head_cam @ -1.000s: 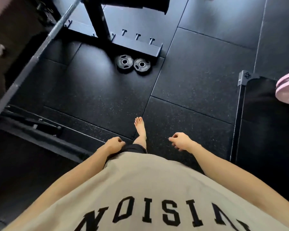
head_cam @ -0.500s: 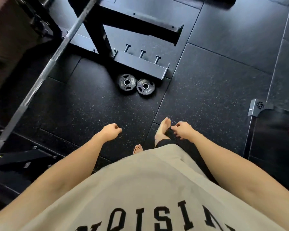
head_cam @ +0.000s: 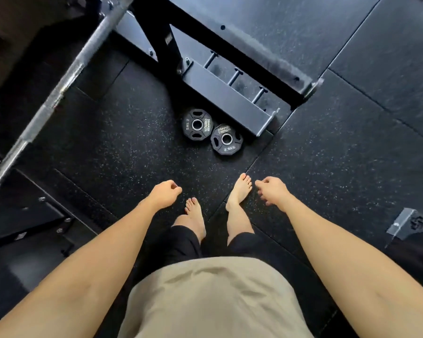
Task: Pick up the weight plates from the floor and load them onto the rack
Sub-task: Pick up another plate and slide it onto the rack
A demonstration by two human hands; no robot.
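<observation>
Two small black 2.5 kg weight plates lie flat on the rubber floor, side by side: the left plate [head_cam: 197,124] and the right plate [head_cam: 227,139]. Just behind them runs the black rack base [head_cam: 226,93] with three short pegs [head_cam: 235,76] sticking out on its far side. My left hand [head_cam: 165,193] hangs low with loosely curled fingers and holds nothing. My right hand [head_cam: 272,189] hangs the same way, empty. Both hands are well short of the plates, above my bare feet.
A steel barbell [head_cam: 59,90] slants across the left side. Dark rack frame parts [head_cam: 20,215] sit at the lower left. A black mat or platform with a metal corner [head_cam: 403,223] is at the right edge. Speckled rubber floor tiles [head_cam: 340,152] surround everything.
I have stepped toward the plates and rack, which now sit closer and larger in view. Both arms hang forward, hands still empty.
</observation>
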